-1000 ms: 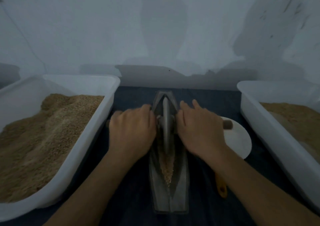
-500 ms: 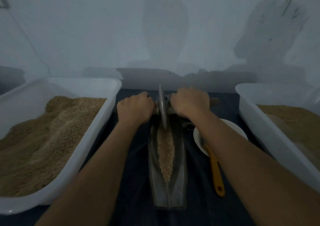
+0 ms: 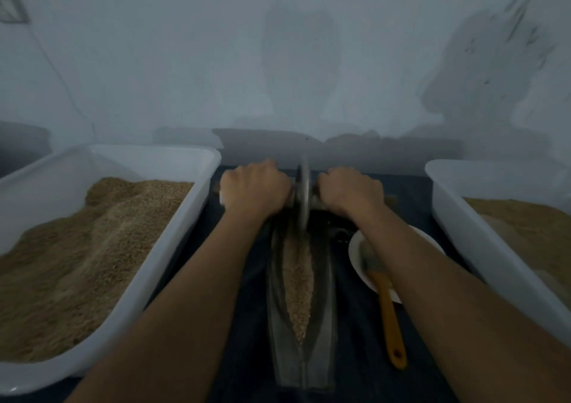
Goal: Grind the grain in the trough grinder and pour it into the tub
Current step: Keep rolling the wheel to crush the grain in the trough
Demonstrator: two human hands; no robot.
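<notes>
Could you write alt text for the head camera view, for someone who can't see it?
Two hands grip the axle of a grinding wheel at the far end of a grain-filled metal trough, between two white tubs of grain.

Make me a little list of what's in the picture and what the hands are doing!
left hand: grips the wheel's handle
right hand: grips the other handle end
wheel: at the trough's far end
trough: grain along its middle
left tub: heaped with grain
right tub: some brown grain inside
brush: yellow handle, lying on a white plate
</notes>
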